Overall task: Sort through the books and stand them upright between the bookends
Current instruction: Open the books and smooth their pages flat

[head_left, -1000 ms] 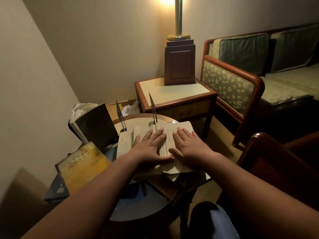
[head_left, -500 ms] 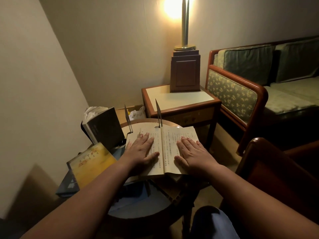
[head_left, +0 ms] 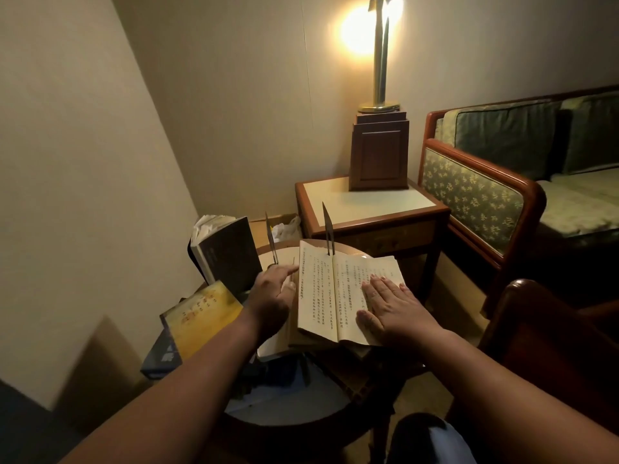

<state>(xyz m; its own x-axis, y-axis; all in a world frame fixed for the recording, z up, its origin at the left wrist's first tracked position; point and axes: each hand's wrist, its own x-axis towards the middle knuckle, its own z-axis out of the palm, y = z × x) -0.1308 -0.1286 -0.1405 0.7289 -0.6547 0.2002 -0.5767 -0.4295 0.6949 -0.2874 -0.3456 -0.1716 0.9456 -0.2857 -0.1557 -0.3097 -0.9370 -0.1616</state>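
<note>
An open book [head_left: 330, 289] with printed text lies flat on the small round table [head_left: 338, 380]. My right hand [head_left: 393, 308] rests palm down on its right page, fingers spread. At the book's left edge my left hand [head_left: 271, 294] grips the left pages and lifts them; the left half stands raised. Two thin metal bookends rise behind the book, the left bookend [head_left: 272, 242] and the right bookend [head_left: 327, 229]. A dark book [head_left: 227, 254] leans upright left of them. A yellow book [head_left: 202, 318] lies tilted on a dark blue book [head_left: 160, 354].
A square side table [head_left: 368, 204] behind carries a wooden lamp base [head_left: 380, 152] with a lit lamp. A green upholstered sofa [head_left: 485, 192] stands at right, a wooden chair arm [head_left: 549, 329] close on my right. The wall closes in at left.
The two hands moved apart across the open pages. My left hand slid to the book's left edge and raised the left half. The camera tilted up.
</note>
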